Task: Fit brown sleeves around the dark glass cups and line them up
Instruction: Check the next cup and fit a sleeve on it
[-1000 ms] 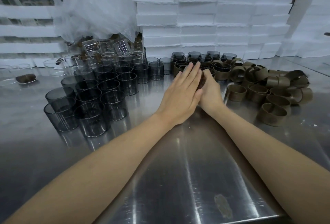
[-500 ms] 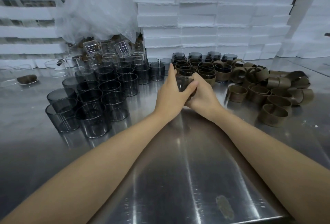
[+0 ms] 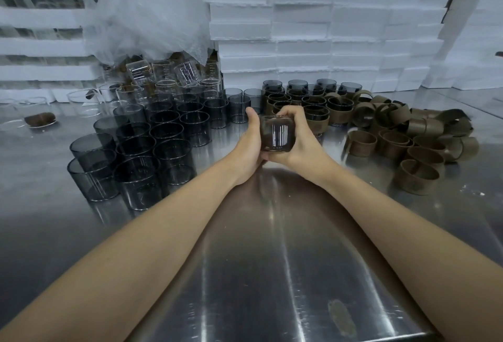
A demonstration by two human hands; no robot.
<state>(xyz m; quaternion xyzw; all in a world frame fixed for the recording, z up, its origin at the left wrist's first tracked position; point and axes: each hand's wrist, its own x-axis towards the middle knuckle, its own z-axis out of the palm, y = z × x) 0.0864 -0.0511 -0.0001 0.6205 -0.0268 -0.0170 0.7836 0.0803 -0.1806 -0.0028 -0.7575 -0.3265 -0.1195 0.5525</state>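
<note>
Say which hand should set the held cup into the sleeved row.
Probably right: the right hand curls over the held cup, with the sleeved row just beyond it; the left hand lies nearer the bare cups.

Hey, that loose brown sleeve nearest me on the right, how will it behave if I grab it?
The brown sleeve is a thin open band, so it is probably light and would likely squash under a firm pinch. Its round shape suggests it may roll if knocked onto its side.

White foam blocks (image 3: 326,28) stand stacked behind the steel table (image 3: 245,273). Crumpled plastic sheeting (image 3: 152,6) drapes over clear marked beakers (image 3: 187,72) at back left.
</note>
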